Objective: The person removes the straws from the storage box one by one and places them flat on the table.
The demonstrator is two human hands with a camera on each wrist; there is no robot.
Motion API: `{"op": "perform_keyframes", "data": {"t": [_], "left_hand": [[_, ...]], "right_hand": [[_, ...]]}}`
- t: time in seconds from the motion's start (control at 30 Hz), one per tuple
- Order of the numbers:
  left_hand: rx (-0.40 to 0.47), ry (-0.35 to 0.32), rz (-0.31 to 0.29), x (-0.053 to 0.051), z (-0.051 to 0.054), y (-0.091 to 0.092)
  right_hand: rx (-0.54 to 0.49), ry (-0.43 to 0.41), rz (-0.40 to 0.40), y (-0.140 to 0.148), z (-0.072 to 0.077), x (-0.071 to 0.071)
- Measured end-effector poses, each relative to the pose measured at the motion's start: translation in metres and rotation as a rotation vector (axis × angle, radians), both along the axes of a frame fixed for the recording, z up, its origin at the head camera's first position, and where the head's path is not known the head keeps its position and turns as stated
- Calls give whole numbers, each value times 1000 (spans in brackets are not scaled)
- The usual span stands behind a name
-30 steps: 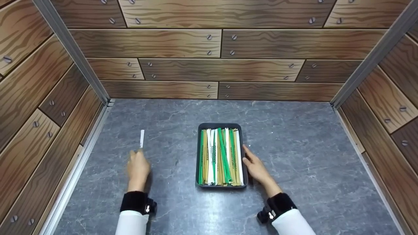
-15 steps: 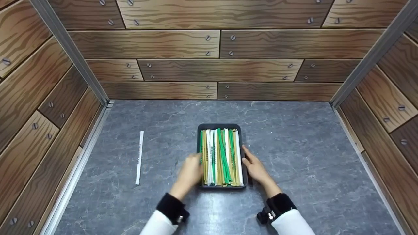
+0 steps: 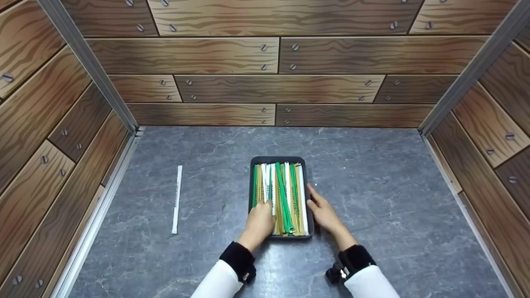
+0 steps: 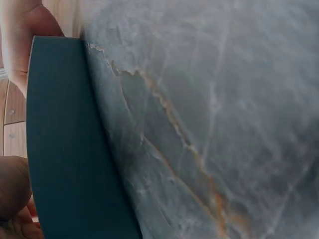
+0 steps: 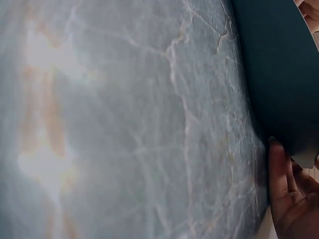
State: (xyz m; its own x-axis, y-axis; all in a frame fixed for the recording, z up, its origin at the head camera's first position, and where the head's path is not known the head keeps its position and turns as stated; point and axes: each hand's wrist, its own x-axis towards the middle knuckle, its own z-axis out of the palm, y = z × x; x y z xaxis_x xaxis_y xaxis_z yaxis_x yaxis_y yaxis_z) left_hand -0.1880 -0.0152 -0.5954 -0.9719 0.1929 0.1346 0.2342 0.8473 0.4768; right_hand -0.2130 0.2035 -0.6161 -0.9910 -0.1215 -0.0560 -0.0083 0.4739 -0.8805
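Note:
A dark rectangular tray [image 3: 278, 159] stands mid-table, filled with long, thin wrapped straws [image 3: 285, 198] in green, white and brown, lying lengthwise. My left hand [image 3: 261, 221] reaches over its near left part, fingers bent down among the straws; whether they pinch one is hidden. In the left wrist view, the left hand [image 4: 14, 186] shows only partly beyond the tray wall [image 4: 75, 139]. My right hand [image 3: 325, 213] rests against the tray's right side, fingers extended; the right wrist view shows that hand [image 5: 294, 201] beside the wall. One white straw [image 3: 177, 200] lies apart on the left.
The grey marbled tabletop [image 3: 372, 178] spreads around the tray. Wood-patterned panels form a back wall [image 3: 273, 89] and two side walls, with metal rails [image 3: 120, 165] along the edges.
The left hand has let go of the white straw, leaving it on the table at left, and moved right into the tray. The right hand stays at the tray's side.

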Motion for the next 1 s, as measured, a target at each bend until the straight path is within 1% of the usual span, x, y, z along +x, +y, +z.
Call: {"op": "perform_keyframes", "data": {"t": [0.1,0.43,0.67,0.83,0.9,1.0], "left_hand": [[4,-7,8,-1,-1,0],[15,-43,6,-4,-1,-4],[18,-24,-7,-5,-1,-7],[38,-23,-13,-5,1,-8],[56,-36,-11,-5,2,-9],[80,-80,2,-5,6,-10]], "right_hand": [[6,-3,4,0,0,0],[-1,10,4,-1,0,0],[-1,42,8,-1,1,1],[1,49,9,-1,1,1],[-4,52,12,0,1,1],[2,62,21,1,3,3]]}}
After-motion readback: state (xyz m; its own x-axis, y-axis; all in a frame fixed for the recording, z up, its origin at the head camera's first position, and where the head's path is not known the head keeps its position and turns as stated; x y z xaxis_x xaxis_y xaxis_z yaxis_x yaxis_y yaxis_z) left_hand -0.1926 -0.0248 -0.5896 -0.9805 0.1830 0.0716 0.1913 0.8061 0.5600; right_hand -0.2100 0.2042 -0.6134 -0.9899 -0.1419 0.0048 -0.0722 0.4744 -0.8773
